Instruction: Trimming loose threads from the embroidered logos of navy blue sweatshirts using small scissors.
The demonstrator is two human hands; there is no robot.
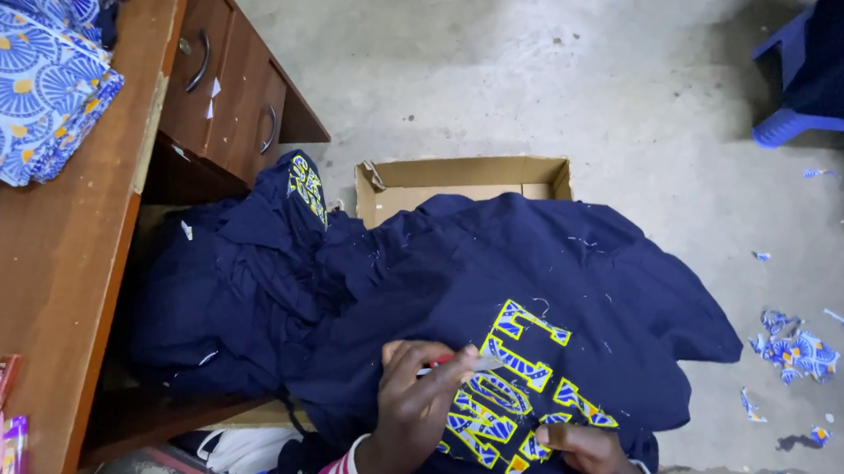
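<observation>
A navy garment [539, 276] with yellow and blue patterned letters [516, 375] lies spread over my lap. My left hand [414, 397] grips a small tool with a red handle [447, 361], its pale tip resting on the lettering. My right hand [586, 451] presses down on the garment at the lower edge of the letters, fingers curled on the fabric. Both wrists show pink and white striped cuffs.
A wooden desk [27, 276] with drawers stands at the left, with folded blue patterned fabric [22, 85] on top. More navy garments [227, 292] pile beside it. An open cardboard box [462, 180] sits behind. Fabric scraps [794, 352] litter the concrete floor; a blue plastic stool [837, 69] stands far right.
</observation>
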